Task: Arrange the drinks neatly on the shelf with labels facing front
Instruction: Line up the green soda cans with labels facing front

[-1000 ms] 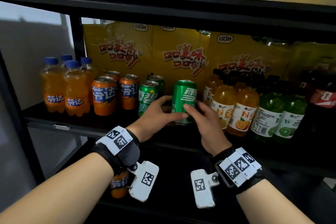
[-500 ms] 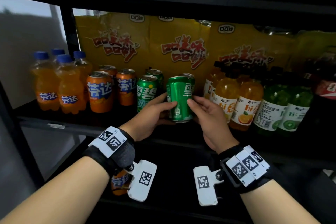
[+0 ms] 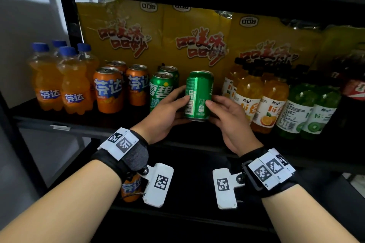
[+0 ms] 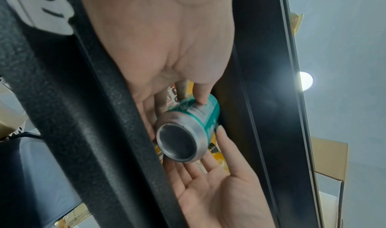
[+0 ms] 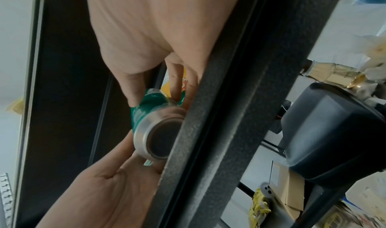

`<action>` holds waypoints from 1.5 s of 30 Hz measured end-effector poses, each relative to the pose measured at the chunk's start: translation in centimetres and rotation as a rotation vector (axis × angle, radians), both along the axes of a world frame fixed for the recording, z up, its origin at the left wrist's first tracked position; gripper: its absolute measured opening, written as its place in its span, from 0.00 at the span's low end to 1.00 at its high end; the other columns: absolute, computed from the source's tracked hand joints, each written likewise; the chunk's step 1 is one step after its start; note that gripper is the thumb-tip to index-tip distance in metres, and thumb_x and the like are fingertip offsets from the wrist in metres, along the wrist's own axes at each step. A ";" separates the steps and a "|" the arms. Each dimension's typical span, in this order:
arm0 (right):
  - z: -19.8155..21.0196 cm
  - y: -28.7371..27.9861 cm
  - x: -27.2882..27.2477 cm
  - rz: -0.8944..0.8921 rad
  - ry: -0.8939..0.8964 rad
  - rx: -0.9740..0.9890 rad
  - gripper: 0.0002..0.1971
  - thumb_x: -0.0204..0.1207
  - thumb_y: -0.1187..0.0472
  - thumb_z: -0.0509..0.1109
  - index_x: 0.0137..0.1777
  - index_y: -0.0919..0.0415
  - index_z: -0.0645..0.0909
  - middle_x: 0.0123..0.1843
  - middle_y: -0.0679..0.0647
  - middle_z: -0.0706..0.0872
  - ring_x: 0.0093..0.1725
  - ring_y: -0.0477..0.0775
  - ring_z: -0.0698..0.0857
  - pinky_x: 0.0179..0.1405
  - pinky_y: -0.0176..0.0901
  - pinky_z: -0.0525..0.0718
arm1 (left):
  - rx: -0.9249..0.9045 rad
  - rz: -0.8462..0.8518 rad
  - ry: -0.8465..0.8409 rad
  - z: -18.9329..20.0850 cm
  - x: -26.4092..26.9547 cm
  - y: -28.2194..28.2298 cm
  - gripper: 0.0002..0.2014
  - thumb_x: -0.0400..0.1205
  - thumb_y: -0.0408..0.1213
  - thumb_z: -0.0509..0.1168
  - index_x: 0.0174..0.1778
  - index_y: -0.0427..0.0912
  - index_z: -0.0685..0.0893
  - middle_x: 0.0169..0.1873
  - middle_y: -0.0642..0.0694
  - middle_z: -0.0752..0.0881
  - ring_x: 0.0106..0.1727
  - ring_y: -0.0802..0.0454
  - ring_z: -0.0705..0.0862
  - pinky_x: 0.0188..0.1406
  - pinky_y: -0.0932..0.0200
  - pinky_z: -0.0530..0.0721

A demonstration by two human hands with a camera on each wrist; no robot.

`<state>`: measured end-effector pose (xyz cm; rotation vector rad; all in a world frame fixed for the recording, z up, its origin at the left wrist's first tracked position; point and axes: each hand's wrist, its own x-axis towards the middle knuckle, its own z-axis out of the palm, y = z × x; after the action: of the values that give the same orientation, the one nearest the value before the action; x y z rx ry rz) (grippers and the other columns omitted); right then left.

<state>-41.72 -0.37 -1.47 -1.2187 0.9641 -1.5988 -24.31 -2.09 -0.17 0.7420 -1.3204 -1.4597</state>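
Both hands pinch the green can: left hand (image 3: pixel 165 112) on its left side, right hand (image 3: pixel 231 122) on its right. The can (image 3: pixel 198 95) is at the shelf (image 3: pixel 59 127) front, between green cans (image 3: pixel 161 89) and juice bottles (image 3: pixel 266 102), barcode forward. I judge the turning step is in hand; next it needs more rotation until the label faces front.

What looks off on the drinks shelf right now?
The green soda can held by the left hand and right hand shows its barcode side forward, unlike the front green can with its label facing out. It is also lifted off the black shelf.
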 end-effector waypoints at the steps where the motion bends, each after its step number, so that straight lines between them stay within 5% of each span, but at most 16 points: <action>1: 0.0 0.1 0.1 -0.004 0.011 -0.008 0.12 0.80 0.67 0.76 0.62 0.60 0.85 0.57 0.58 0.94 0.58 0.53 0.93 0.60 0.47 0.90 | -0.008 0.004 0.002 0.0 0.0 0.1 0.20 0.91 0.37 0.61 0.80 0.53 0.76 0.65 0.46 0.90 0.58 0.49 0.92 0.56 0.52 0.91; 4: 0.1 0.3 0.4 -0.029 0.026 -0.033 0.16 0.76 0.65 0.79 0.64 0.64 0.86 0.61 0.64 0.92 0.64 0.63 0.90 0.68 0.55 0.88 | -0.034 0.000 0.002 -0.1 0.0 0.2 0.21 0.90 0.37 0.63 0.80 0.55 0.75 0.65 0.47 0.90 0.62 0.49 0.90 0.60 0.49 0.90; 9: 0.2 0.6 0.3 0.038 0.049 -0.020 0.22 0.72 0.55 0.78 0.65 0.63 0.87 0.59 0.58 0.94 0.62 0.57 0.92 0.65 0.49 0.89 | -0.050 -0.045 -0.048 -0.2 0.2 0.4 0.17 0.89 0.38 0.65 0.74 0.50 0.81 0.63 0.44 0.91 0.63 0.48 0.90 0.59 0.50 0.91; 12: 0.1 0.3 0.3 0.026 0.022 -0.021 0.20 0.78 0.59 0.76 0.68 0.65 0.85 0.61 0.61 0.93 0.63 0.58 0.91 0.64 0.50 0.89 | -0.045 -0.060 -0.063 -0.2 0.3 0.4 0.12 0.89 0.40 0.64 0.67 0.46 0.87 0.61 0.45 0.92 0.62 0.49 0.91 0.60 0.51 0.91; 15: 0.0 0.1 0.1 -0.020 0.007 -0.012 0.15 0.83 0.63 0.74 0.68 0.65 0.82 0.60 0.61 0.93 0.59 0.54 0.92 0.58 0.49 0.91 | 0.004 -0.037 -0.046 0.0 0.2 0.2 0.15 0.90 0.39 0.62 0.72 0.44 0.85 0.65 0.43 0.90 0.66 0.43 0.88 0.68 0.44 0.86; 18: -0.1 0.0 0.0 -0.018 0.023 -0.004 0.11 0.84 0.62 0.72 0.64 0.62 0.84 0.58 0.59 0.93 0.58 0.53 0.92 0.57 0.47 0.91 | -0.008 -0.018 -0.037 0.0 0.2 0.2 0.17 0.90 0.34 0.62 0.74 0.42 0.82 0.65 0.40 0.90 0.63 0.43 0.90 0.64 0.46 0.87; 23: -0.1 0.3 0.2 -0.007 0.029 -0.065 0.20 0.75 0.60 0.79 0.66 0.63 0.86 0.60 0.57 0.94 0.63 0.57 0.92 0.62 0.48 0.90 | -0.038 0.040 -0.012 -0.2 0.2 0.4 0.21 0.87 0.32 0.67 0.77 0.41 0.78 0.65 0.36 0.89 0.66 0.41 0.89 0.63 0.46 0.88; 28: -0.1 0.5 0.2 0.050 -0.006 -0.060 0.25 0.73 0.56 0.78 0.69 0.65 0.85 0.62 0.59 0.93 0.65 0.58 0.91 0.67 0.52 0.88 | -0.058 0.028 -0.020 -0.2 0.2 0.3 0.21 0.87 0.36 0.67 0.77 0.51 0.79 0.65 0.42 0.90 0.66 0.46 0.88 0.71 0.41 0.84; 34: -0.2 0.2 0.0 -0.003 0.004 -0.054 0.13 0.83 0.64 0.73 0.66 0.61 0.83 0.60 0.58 0.94 0.62 0.54 0.92 0.64 0.49 0.90 | -0.040 -0.021 -0.009 -0.4 0.4 0.0 0.21 0.88 0.31 0.65 0.73 0.59 0.79 0.61 0.42 0.92 0.61 0.40 0.91 0.62 0.46 0.90; 40: 0.0 0.3 0.2 0.057 0.033 -0.065 0.25 0.75 0.50 0.76 0.70 0.61 0.85 0.63 0.56 0.93 0.64 0.53 0.91 0.66 0.50 0.89 | -0.067 0.016 -0.020 -0.6 0.2 0.2 0.30 0.83 0.30 0.71 0.82 0.49 0.73 0.63 0.36 0.89 0.62 0.43 0.91 0.60 0.49 0.91; 45: -0.3 0.2 0.0 0.085 0.048 -0.065 0.22 0.73 0.52 0.77 0.67 0.58 0.86 0.61 0.54 0.94 0.63 0.54 0.92 0.62 0.47 0.90 | -0.106 -0.014 -0.076 -0.5 0.0 0.3 0.29 0.83 0.29 0.72 0.80 0.49 0.77 0.63 0.41 0.89 0.61 0.48 0.91 0.53 0.60 0.89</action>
<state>-41.75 -0.17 -1.74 -1.3311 0.8847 -1.5508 -24.29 -1.77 -0.66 0.7257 -1.4518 -1.3730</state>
